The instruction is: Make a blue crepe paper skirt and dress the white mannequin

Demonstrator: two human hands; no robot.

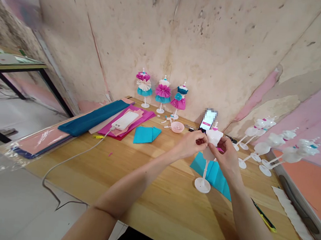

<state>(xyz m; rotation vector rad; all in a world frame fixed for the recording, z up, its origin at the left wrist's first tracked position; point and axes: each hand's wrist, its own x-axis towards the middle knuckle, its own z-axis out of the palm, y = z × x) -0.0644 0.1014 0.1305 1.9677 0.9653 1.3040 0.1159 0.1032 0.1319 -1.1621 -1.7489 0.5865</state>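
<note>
A white miniature dress form [214, 137] with a pink neck band stands upright on its round base on the wooden table, between my hands. My left hand [193, 143] is closed in a pinch at the left side of its waist; whatever is in the fingertips is too small to make out. My right hand [226, 153] wraps the other side of the form, its thumb at the front of the waist. A bit of pink shows beneath the right fingers. Teal crepe paper [219, 178] lies under and behind the form's base.
Three dressed forms [163, 91] stand along the wall; several bare ones [273, 137] stand at right. A phone [208, 119] leans behind a pink bowl [177, 127]. Folded paper [145, 134], a white power bank [125, 120] with cable and a yellow cutter [265, 218] lie about.
</note>
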